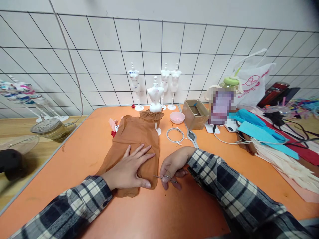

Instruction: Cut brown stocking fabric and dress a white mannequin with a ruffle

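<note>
A brown piece of thin fabric [139, 136] lies spread on the orange tabletop, its far end gathered like a ruffle around a small white dress form [156, 96]. My left hand [131, 166] rests flat on the cloth with its fingers spread. Just right of the fabric's near corner, my right hand [173, 167] is closed around small scissors [168, 179]. The scissors' thin tip points left, at the fabric's edge; whether it touches the cloth I cannot tell.
Behind stand more small dress forms [134, 84], a pink bowl [177, 117], a cardboard box [195, 114] and a wire ring [175, 135]. Right of these are a blurred phone [221, 106], a charging cable and fabric strips [269, 132]. Wrapped forms [23, 93] stand at the left.
</note>
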`<state>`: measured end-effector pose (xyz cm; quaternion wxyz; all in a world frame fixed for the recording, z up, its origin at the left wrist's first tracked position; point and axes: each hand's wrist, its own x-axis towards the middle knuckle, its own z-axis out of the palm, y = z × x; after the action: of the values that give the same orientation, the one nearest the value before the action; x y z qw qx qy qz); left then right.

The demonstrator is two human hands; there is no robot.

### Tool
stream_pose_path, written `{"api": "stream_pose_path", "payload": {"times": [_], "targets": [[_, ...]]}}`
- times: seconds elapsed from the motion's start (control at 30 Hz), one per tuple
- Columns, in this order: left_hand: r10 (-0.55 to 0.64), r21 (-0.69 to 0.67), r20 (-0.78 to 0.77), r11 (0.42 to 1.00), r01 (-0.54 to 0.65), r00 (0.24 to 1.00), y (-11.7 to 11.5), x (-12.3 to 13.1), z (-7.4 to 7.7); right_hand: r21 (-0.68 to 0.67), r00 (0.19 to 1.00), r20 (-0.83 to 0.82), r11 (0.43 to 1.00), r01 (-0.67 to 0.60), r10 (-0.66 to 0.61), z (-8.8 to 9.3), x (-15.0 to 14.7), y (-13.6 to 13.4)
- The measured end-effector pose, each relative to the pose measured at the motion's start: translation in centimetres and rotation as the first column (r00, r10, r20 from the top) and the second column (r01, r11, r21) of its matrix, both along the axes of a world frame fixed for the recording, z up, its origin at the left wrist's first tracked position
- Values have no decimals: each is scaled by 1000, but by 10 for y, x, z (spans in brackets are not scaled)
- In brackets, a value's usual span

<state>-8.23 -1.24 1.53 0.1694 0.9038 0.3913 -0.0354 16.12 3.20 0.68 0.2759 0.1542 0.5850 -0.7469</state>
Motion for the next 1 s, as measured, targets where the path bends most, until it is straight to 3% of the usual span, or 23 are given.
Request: {"api": "stream_pose_path", "payload": {"times": [0.43, 0.8, 1.0], "targets": [[18, 26, -8, 1000, -18, 1000, -1, 3, -4, 12, 1000, 1, 1000, 1, -1, -9, 10, 8], [25, 11, -27, 1000, -25, 999, -2, 6, 0, 48, 994, 107, 999, -14, 8, 6, -1, 5], [23, 22, -9, 999, -22, 1000, -1, 5, -2, 39, 1000, -10, 999, -29, 29, -6, 2, 8]]}}
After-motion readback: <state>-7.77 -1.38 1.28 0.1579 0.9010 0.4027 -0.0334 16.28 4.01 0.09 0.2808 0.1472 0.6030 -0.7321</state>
